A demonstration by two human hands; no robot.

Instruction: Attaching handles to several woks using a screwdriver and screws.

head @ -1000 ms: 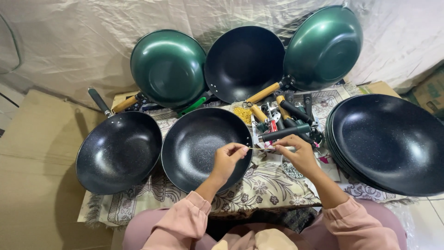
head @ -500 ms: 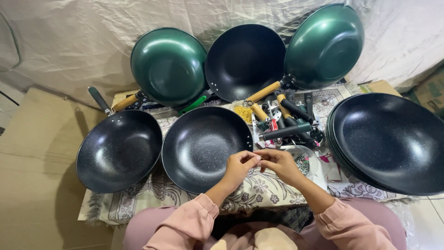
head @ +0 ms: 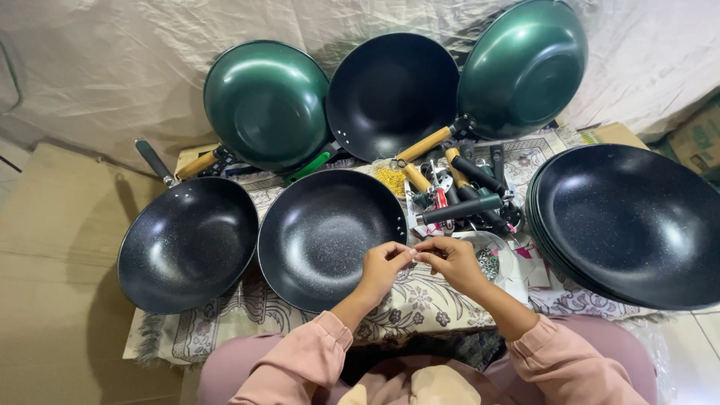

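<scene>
My left hand (head: 384,264) and my right hand (head: 450,262) meet fingertip to fingertip over the near rim of a black speckled handleless wok (head: 322,236) in the middle of the low table. Between the fingertips is something very small, too tiny to identify. Just right of my right hand lies a clear bag of small metal parts (head: 491,262). Behind it is a heap of loose pan handles (head: 465,195), some black, some wooden. Pink sleeves cover both my forearms.
A black wok with a handle (head: 187,244) sits at left. A stack of black woks (head: 630,221) is at right. Two green woks (head: 266,101) (head: 525,67) and a black one (head: 390,94) lean against the cloth backdrop. A patterned cloth (head: 435,300) covers the table; cardboard (head: 52,247) lies left.
My hands drew closer together and back toward me, from above the wok's right rim to its near edge, fingertips now touching.
</scene>
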